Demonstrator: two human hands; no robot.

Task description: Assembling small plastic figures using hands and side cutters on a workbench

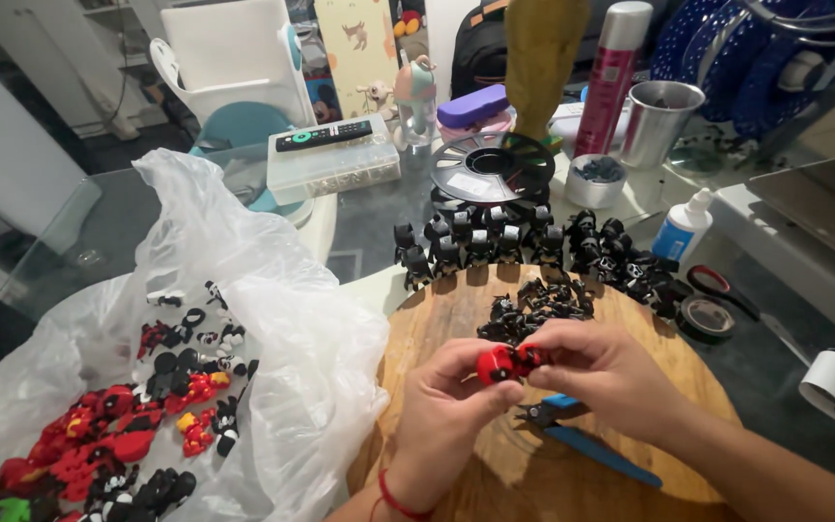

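Both of my hands meet over a round wooden board and pinch one small red toy piece with black markings. My left hand grips it from the left, with a red string around the wrist. My right hand holds it from the right. Just beyond my fingers lies a heap of small black parts. Several assembled black figures stand in rows at the board's far edge. Blue-handled pliers lie on the board under my right hand.
A clear plastic bag at left holds several red, black and white toy parts. Behind are an empty filament spool, a metal cup, a spray can, a glue bottle, black tape, a remote on a clear box.
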